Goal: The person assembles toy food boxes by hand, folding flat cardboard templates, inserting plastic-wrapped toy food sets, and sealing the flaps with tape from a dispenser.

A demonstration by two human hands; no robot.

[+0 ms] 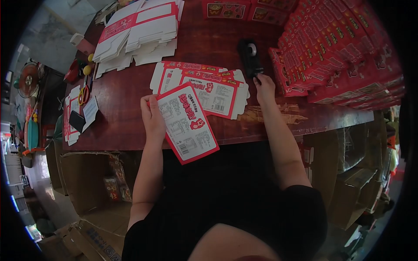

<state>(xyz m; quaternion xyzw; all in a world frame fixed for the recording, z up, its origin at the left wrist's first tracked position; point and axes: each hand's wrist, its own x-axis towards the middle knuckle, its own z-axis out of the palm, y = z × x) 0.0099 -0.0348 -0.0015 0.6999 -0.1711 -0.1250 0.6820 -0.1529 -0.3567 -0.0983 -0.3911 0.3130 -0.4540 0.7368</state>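
My left hand (153, 116) grips the upper left edge of a red and white printed carton (187, 124), tilted over the table's front edge with its text and barcode side up. My right hand (264, 87) reaches to the near end of a black tape dispenser (249, 58), its fingers pinched together there. Whether tape is between them is too small to tell. The dispenser carries a light roll of tape (252, 49). Behind the held carton, several flat printed carton blanks (220, 98) overlap on the dark red table (204, 50).
Stacked red boxes (337, 56) rise at the right, with more red boxes (226, 9) at the back. A pile of carton blanks (150, 32) lies back left. Scissors (83, 95) and a dark phone-like object (77, 121) are at the left. Open cardboard boxes (89, 174) stand below.
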